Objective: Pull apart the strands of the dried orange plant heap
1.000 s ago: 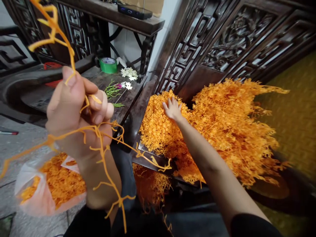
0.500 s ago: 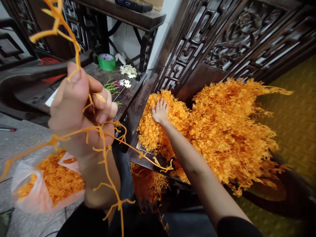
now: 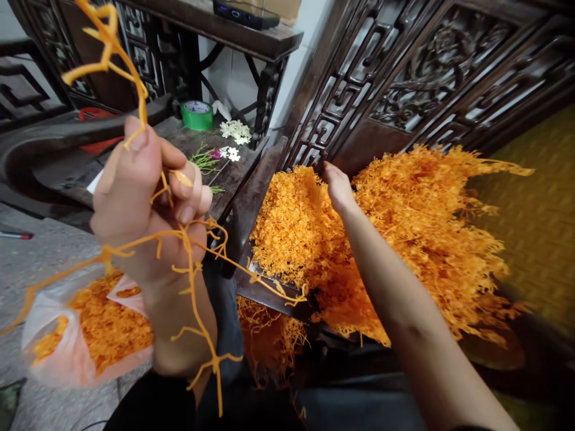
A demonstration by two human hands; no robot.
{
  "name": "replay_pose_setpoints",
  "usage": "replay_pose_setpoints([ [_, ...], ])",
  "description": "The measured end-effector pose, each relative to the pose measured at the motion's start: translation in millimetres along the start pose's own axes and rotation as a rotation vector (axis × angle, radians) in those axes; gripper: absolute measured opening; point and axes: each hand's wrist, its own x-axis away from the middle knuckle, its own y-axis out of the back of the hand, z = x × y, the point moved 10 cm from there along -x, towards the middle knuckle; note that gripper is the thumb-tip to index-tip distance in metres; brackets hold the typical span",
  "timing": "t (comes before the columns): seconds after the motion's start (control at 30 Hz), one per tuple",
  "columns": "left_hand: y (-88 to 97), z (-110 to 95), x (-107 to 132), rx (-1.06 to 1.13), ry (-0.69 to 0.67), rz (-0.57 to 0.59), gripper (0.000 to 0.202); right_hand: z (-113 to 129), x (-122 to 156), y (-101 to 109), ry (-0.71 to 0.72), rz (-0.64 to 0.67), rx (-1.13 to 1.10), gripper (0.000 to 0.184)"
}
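Note:
My left hand (image 3: pixel 144 203) is raised close to the camera and closed on several thin orange branching stems (image 3: pixel 193 287), which stick up above the thumb and trail down past the wrist. My right hand (image 3: pixel 338 188) reaches far out into a big heap of orange sprigs (image 3: pixel 404 239) piled on a dark wooden seat (image 3: pixel 265 292). Its fingers curl down into the top of the heap; what they hold, if anything, is hidden.
A clear plastic bag of orange sprigs (image 3: pixel 85 335) lies on the floor at lower left. On a dark side table (image 3: pixel 233 173) sit a green tape roll (image 3: pixel 196 115), small white flowers (image 3: pixel 235 130) and green stems (image 3: pixel 204 160). Carved dark wooden panels (image 3: pixel 404 78) stand behind the heap.
My right hand has moved right and further back across the heap, and its fingers went from flat and spread to curled into the sprigs. My left hand stays raised with the stems.

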Motion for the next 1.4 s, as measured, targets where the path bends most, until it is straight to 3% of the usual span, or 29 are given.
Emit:
replay_pose_setpoints([
  [0.07, -2.8, 2, 1, -0.010, 0.019, -0.002, 0.044, -1, 15, 6, -0.030, 0.011, 0.173, 0.069],
  [0.17, -4.1, 2, 3, -0.024, 0.036, -0.034, 0.044, -13, 47, -29, -0.112, 0.268, 0.511, 0.066],
  [0.23, -4.6, 2, 4, -0.029, 0.048, -0.049, 0.044, -22, 65, -53, -0.145, 0.413, 0.619, 0.062],
  [0.33, -5.0, 0, 5, -0.028, 0.042, -0.052, 0.045, -19, 70, -67, -0.144, 0.451, 0.636, 0.060],
  [0.47, -6.1, -2, 5, -0.015, 0.029, -0.038, 0.045, 5, 59, -49, -0.046, 0.361, 0.632, 0.055],
  [0.63, -7.0, -1, 3, -0.020, 0.036, -0.053, 0.051, 28, 59, -3, 0.012, 0.058, 0.703, 0.051],
  [0.7, -7.7, -1, 3, -0.022, 0.034, -0.051, 0.052, 27, 63, -9, 0.046, 0.121, 0.757, 0.047],
  [0.83, -9.9, 5, 2, -0.034, 0.033, 0.003, 0.051, 17, 74, -41, 0.109, 0.417, 0.781, 0.020],
  [0.9, -8.7, 10, 1, -0.027, 0.011, 0.024, 0.050, 21, 77, -42, 0.115, 0.435, 0.788, 0.015],
  [1.0, -10.7, 22, 1, -0.028, 0.029, 0.080, 0.043, 52, 82, -20, 0.143, 0.291, 0.799, 0.030],
  [1.07, -19.6, 33, 5, -0.016, 0.089, 0.153, 0.039, 95, 96, 2, 0.234, 0.127, 0.708, 0.037],
  [1.13, -34.3, 48, 15, 0.030, 0.174, 0.232, 0.039, 155, 129, 28, 0.445, -0.041, 0.413, 0.033],
  [1.2, -51.5, 64, 31, 0.079, 0.263, 0.283, 0.039, 202, 171, 46, 0.575, -0.064, 0.143, 0.029],
  [1.3, -77.4, 90, 65, 0.082, 0.348, 0.345, 0.041, 246, 224, 46, 0.633, 0.124, -0.036, 0.047],
  [1.4, -83.5, 128, 96, -0.035, 0.485, 0.311, 0.034, 248, 253, 60, 0.592, 0.081, 0.056, 0.028],
])
